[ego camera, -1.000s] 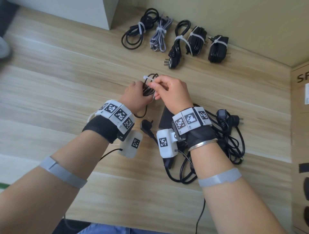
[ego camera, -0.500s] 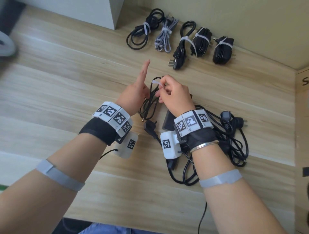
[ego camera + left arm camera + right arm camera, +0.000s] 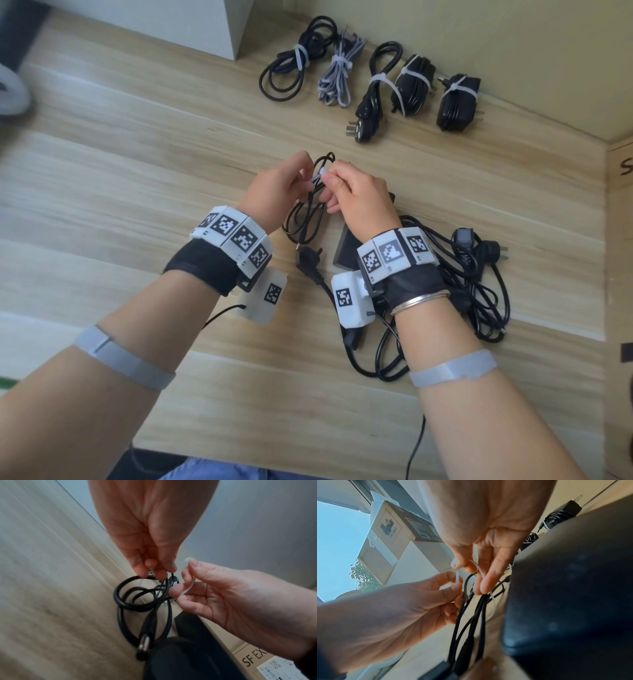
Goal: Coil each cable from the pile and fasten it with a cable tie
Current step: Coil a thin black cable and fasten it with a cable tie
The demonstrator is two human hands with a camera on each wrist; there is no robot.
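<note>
A thin black cable [image 3: 308,219], coiled in loose loops, hangs above the wooden table [image 3: 137,171] between both hands. A white cable tie [image 3: 317,179] loops round its strands [image 3: 471,615]. My left hand [image 3: 301,174] pinches the tie's pointed tail [image 3: 457,578] at the top of the coil [image 3: 137,595]. My right hand [image 3: 329,186] pinches the tie's head [image 3: 187,559] and strap [image 3: 479,569], fingers against the strands. The cable's barrel plug [image 3: 144,645] dangles below.
Several tied cable bundles [image 3: 373,82] lie in a row by the back wall. A pile of loose black cables [image 3: 479,291] with a plug [image 3: 308,263] and a black adapter brick [image 3: 346,253] lies under my right wrist. A cardboard box [image 3: 620,240] stands at right.
My left index finger, which stuck out straight half a second ago, has curled back and now pinches the tie's tail. The coil stays between my hands.
</note>
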